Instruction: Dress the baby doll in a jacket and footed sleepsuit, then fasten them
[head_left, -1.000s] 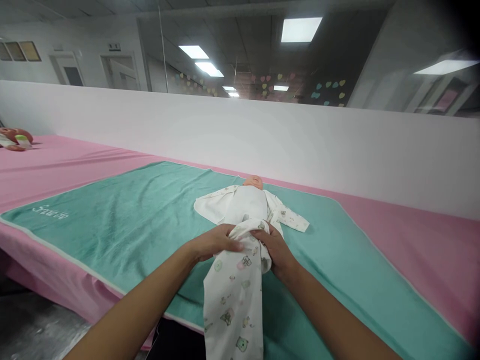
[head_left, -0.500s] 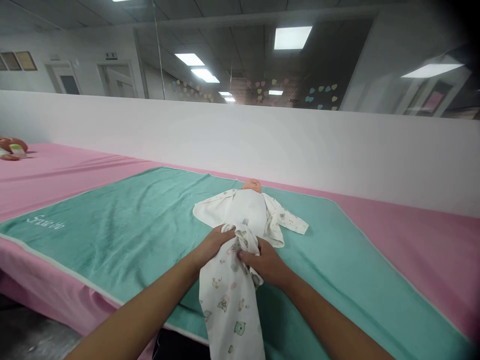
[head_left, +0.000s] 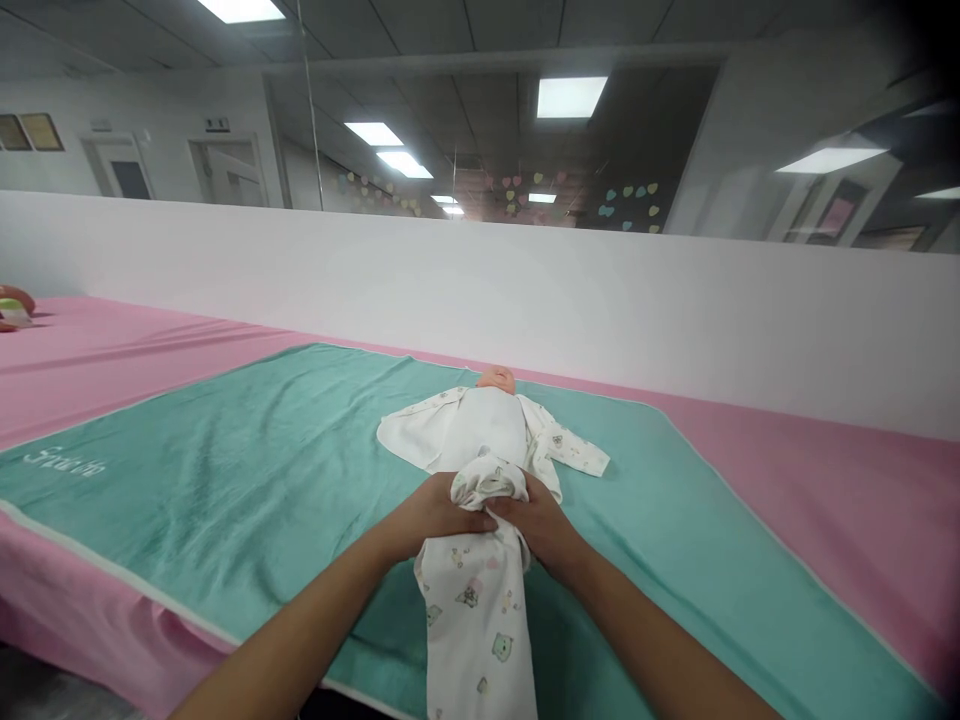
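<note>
Covering your long pink-sheeted bench (head_left: 825,480), a wide teal terry towel (head_left: 247,450) lies flat. On its middle rests a small plastic baby doll (head_left: 496,379), head pointing away from you. A white bear-printed cotton baby garment (head_left: 480,610) wraps the doll and trails off the bench's near edge. Your left hand (head_left: 431,515) and right hand (head_left: 544,525) sit side by side, fingers closed around the bunched fabric at the doll's lower body.

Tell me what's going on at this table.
A person's left hand and right hand both grip the bunched white animal-print baby garment at the lower end of a small baby doll. The doll lies on its back on a teal towel spread over the pink-covered table, the garment's loose end trailing toward the person.
</note>
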